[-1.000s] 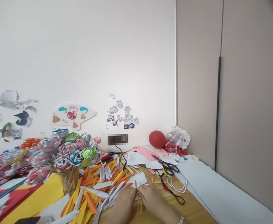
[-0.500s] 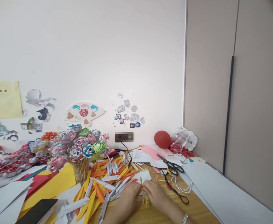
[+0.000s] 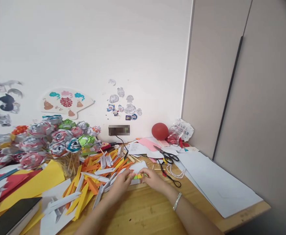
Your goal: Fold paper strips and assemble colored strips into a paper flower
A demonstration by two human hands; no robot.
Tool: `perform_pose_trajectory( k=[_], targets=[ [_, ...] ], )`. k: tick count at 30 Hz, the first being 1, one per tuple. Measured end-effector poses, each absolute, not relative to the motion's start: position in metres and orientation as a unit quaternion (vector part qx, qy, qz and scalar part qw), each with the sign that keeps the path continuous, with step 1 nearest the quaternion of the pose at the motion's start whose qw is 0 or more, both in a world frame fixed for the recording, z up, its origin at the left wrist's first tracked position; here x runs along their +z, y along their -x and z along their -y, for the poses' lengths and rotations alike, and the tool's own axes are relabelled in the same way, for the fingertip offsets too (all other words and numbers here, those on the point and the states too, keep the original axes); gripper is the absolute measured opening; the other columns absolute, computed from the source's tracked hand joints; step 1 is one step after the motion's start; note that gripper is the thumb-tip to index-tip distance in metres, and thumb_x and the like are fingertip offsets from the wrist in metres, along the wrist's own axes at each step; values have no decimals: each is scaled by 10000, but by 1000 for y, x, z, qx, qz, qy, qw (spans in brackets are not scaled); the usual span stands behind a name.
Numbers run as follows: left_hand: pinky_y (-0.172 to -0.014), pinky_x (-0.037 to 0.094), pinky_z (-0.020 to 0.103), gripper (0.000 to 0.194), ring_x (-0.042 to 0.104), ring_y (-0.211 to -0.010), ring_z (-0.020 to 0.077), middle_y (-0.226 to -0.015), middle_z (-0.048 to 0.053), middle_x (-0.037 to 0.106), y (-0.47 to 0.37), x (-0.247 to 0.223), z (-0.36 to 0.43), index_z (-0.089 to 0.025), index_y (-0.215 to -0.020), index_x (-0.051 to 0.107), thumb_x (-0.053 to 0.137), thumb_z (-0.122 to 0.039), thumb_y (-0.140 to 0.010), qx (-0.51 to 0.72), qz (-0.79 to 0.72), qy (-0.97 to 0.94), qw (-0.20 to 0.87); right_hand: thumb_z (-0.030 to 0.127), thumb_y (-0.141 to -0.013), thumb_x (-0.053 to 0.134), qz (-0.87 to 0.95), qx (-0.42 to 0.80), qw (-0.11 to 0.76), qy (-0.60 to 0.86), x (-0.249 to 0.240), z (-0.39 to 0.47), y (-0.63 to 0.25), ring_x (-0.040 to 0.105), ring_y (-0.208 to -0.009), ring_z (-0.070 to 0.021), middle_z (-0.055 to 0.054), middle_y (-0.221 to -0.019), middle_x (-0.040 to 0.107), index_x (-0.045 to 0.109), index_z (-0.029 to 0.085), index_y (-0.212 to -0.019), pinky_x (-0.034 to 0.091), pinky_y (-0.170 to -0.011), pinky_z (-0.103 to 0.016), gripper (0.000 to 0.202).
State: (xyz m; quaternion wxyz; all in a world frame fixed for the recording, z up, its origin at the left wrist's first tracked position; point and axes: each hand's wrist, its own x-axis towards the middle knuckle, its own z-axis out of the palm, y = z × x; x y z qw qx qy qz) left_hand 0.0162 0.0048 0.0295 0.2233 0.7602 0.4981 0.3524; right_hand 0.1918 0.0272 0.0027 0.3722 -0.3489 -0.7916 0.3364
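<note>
Between my two hands is a small green and yellow piece of folded paper (image 3: 138, 176), its ends tucked under the fingertips. My left hand (image 3: 121, 182) pinches its left end with thumb and forefinger. At the right end, the bent fingers of my right hand (image 3: 153, 179) close on it; that wrist wears a silvery bracelet (image 3: 177, 201). A white paper strip (image 3: 135, 182) shows just below the coloured piece. Left of my hands spreads a heap of folded orange, yellow and white paper strips (image 3: 93, 185).
Paper flowers (image 3: 59, 145) stand in a container of sticks at the left. A dark, book-like block (image 3: 13, 215) lies nearby. Scissors (image 3: 167, 155), a bead string (image 3: 174, 172), a red balloon (image 3: 160, 131) and white sheets (image 3: 211, 182) lie right of the wooden table's middle (image 3: 133, 213).
My view has turned right and down. The paper piece, upright and narrow between my fingertips before, now lies sideways and wider, and my hands are farther apart.
</note>
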Motion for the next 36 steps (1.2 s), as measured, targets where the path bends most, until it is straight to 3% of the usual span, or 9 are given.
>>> perform_pose_trajectory(
  k=[6, 13, 24, 30, 36],
  targets=[
    [-392, 281, 221, 393, 328, -348, 98, -374, -91, 326, -17, 28, -8, -209, -553, 381, 328, -534, -768, 373, -506, -702, 333, 486, -842, 374, 724, 467, 388, 328, 6, -27, -192, 439, -429, -67, 29, -587, 531, 509, 163, -837, 343, -428, -178, 350],
    [-391, 313, 200, 389, 385, -372, 82, -445, -83, 426, -22, 27, -8, -184, -658, 451, 446, -570, -699, 412, -474, -669, 397, 570, -799, 373, 662, 528, 426, 319, 7, -23, -186, 470, -395, -90, 30, -496, 536, 481, 156, -817, 361, -395, -190, 427],
    [-452, 297, 212, 358, 359, -390, 93, -399, -81, 400, -21, 32, -4, -176, -566, 503, 509, -514, -684, 431, -479, -662, 383, 445, -764, 511, 679, 478, 442, 338, 6, -28, -192, 507, -500, -93, -4, -655, 591, 514, 150, -789, 394, -485, -214, 296],
    [-462, 289, 215, 390, 359, -416, 95, -420, -72, 398, -17, 31, -6, -193, -488, 425, 511, -523, -678, 444, -492, -654, 364, 326, -721, 582, 665, 372, 539, 360, 8, -30, -194, 552, -820, -157, -43, -915, 562, 518, 180, -912, 437, -728, -292, 249],
    [-416, 292, 213, 381, 351, -377, 89, -401, -78, 395, -17, 26, -10, -181, -542, 496, 537, -546, -644, 437, -493, -649, 381, 239, -672, 611, 675, 397, 512, 354, 4, -29, -190, 549, -667, -139, 14, -694, 532, 503, 183, -799, 443, -613, -261, 176]
  ],
)
